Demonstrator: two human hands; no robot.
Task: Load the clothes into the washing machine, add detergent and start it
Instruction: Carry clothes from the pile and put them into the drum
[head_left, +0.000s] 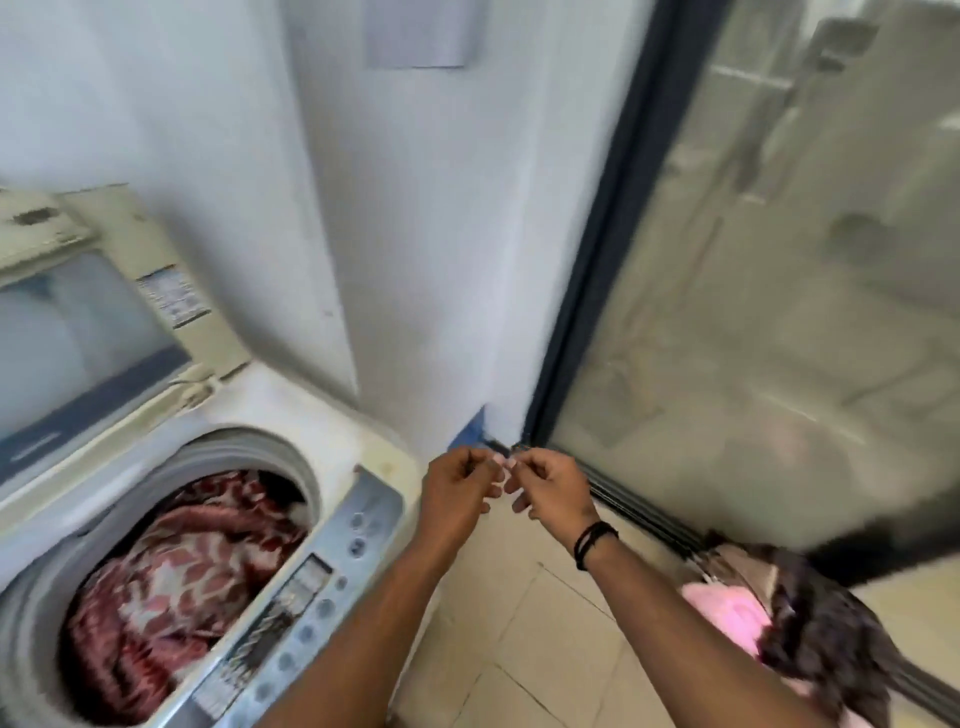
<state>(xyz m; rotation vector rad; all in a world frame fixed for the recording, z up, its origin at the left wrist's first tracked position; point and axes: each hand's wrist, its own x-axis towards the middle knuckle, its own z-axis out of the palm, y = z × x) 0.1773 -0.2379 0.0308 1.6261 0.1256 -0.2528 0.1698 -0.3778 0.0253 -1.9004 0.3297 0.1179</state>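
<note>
At the lower left the washing machine (332, 447) is kept open, red clothes (176, 561) inside, while the left hand (457, 491) and right hand (550, 493) are pinched together mid-frame — perhaps on something tiny, though nothing can be made out.

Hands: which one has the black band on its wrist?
The right hand has the black band around its wrist. The left hand, nearer the washing machine, has a bare wrist.

Yellowed plastic washing machine (291, 410) with a brushed silver control panel (311, 587); soft patterned cloth (176, 571) in its drum; glossy floor tiles (519, 649); glass door (753, 312).
</note>
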